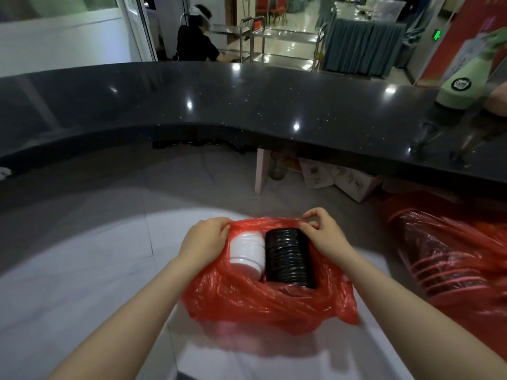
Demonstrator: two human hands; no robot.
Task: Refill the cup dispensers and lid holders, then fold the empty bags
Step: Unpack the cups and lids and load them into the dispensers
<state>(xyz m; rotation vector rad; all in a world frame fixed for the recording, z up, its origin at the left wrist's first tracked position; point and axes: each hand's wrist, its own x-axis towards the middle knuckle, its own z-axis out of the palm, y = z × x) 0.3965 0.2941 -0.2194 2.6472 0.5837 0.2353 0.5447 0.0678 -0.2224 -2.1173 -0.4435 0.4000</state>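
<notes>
**Both hands at the mouth of the lid bag**

We see the red plastic bag (pixel 271 303) lying on the pale floor (pixel 82 270), mouth spread. Our left hand (pixel 204 238) grips the rim's left side; our right hand (pixel 319 231) pinches its far right edge. Between them lie a white lid stack (pixel 248 252) and a black lid stack (pixel 289 257), side by side. To the right, a second red bag (pixel 450 259) is cut off. Beyond, the dark counter (pixel 247 105) hides the boxes (pixel 340 176) beneath it.

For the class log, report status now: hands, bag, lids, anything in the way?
Left hand and right hand both pinch the red bag rim, holding it open. White lids and black lids stacked inside. Nothing blocking the bag mouth.
</notes>
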